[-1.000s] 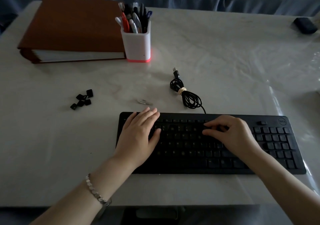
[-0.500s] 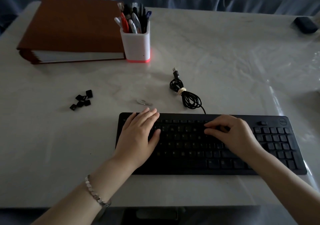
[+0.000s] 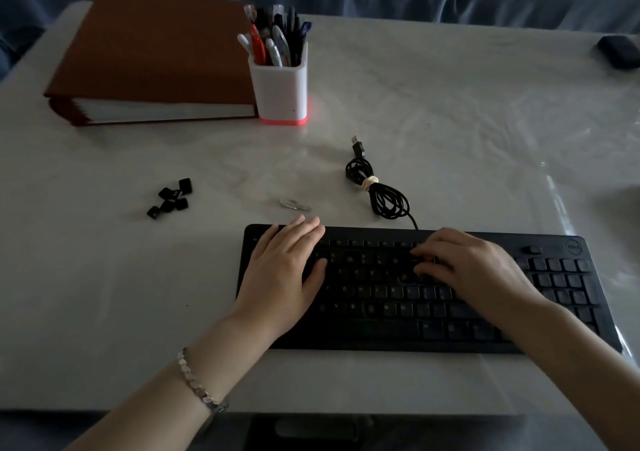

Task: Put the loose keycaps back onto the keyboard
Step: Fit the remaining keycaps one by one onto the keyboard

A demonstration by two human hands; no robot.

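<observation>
A black keyboard (image 3: 398, 315) lies at the table's near edge. My left hand (image 3: 284, 270) rests flat on its left end, fingers straight and together. My right hand (image 3: 474, 270) sits over the upper key rows right of centre with curled fingers. Its thumb and forefinger pinch a small dark keycap (image 3: 425, 261) down against the keys; the dim light hides detail there. Several loose black keycaps (image 3: 170, 199) lie in a small cluster on the table, well left of the keyboard and apart from both hands.
The keyboard's coiled cable (image 3: 379, 190) with its USB plug lies just behind the keyboard. A small metal clip (image 3: 293, 204) lies near my left fingertips. Further back stand a white pen holder (image 3: 278, 86) and a brown binder (image 3: 152, 59). A dark object (image 3: 618, 50) sits far right.
Both hands have stayed nearly still on the keyboard; my right fingers only shifted slightly over the same keys. The loose keycaps have not moved.
</observation>
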